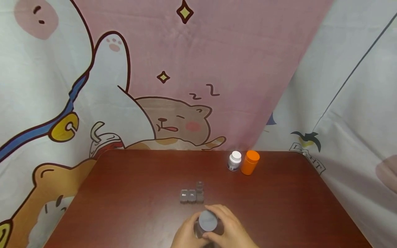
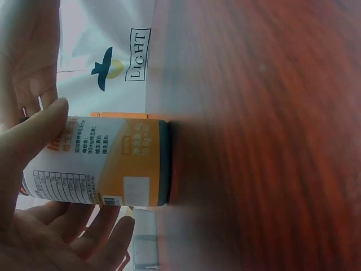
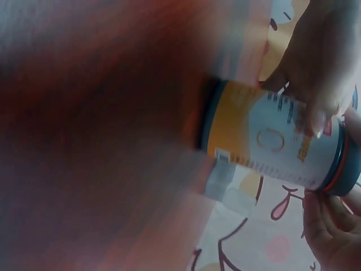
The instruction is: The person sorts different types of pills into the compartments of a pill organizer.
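Note:
A vitamin bottle (image 2: pixel 121 164) with a white and orange label and a dark grey lid (image 1: pixel 208 220) stands upright at the near side of the table. My left hand (image 1: pixel 186 233) grips its body, thumb on the label and fingers curled round the other side in the left wrist view. My right hand (image 1: pixel 232 228) holds the lid from the right, its fingers (image 3: pixel 324 226) and thumb set around the lid's edge. The lid sits on the bottle. Just beyond the hands lies a grey pill organizer (image 1: pixel 192 196) with day-marked compartments.
A small white bottle (image 1: pixel 234 161) and an orange bottle (image 1: pixel 250 162) stand side by side near the back edge of the brown table (image 1: pixel 139 179). A printed cloth (image 1: pixel 248 51) hangs right behind the table and along its sides.

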Tool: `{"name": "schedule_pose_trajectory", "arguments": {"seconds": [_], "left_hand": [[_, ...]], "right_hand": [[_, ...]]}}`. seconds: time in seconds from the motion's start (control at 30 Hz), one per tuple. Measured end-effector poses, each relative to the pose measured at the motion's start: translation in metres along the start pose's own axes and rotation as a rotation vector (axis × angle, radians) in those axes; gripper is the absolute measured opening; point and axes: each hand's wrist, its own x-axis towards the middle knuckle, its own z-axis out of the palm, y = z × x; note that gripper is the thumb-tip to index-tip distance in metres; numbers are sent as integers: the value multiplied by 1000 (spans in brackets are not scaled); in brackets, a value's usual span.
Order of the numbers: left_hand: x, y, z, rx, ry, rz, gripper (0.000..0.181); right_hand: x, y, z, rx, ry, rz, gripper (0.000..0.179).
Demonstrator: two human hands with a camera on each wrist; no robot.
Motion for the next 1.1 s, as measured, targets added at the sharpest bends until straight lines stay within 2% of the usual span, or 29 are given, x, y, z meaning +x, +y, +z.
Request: {"name": "schedule_pose_trajectory", "arguments": {"seconds": [0.2, 0.4, 0.6, 0.73, 0.93, 1.1], "left_hand": [[2, -4, -1, -61, -19, 21, 69], [4, -9, -2, -92, -22, 46, 67], [6, -12, -2, -87, -7, 138, 62], [6, -13, -3, -91, -11, 167, 60], [9, -13, -3, -108, -34, 170, 59], [12, -15, -3, -127, -49, 173, 59]], "right_hand": [[-1, 4, 8, 170, 65, 37, 65], [-3, 7, 14, 320, 81, 105, 62], [-1, 15, 12, 321, 62, 36, 60], [1, 20, 9, 321, 23, -9, 59], [8, 25, 6, 284, 41, -93, 61], [11, 28, 5, 282, 32, -129, 61]]}}
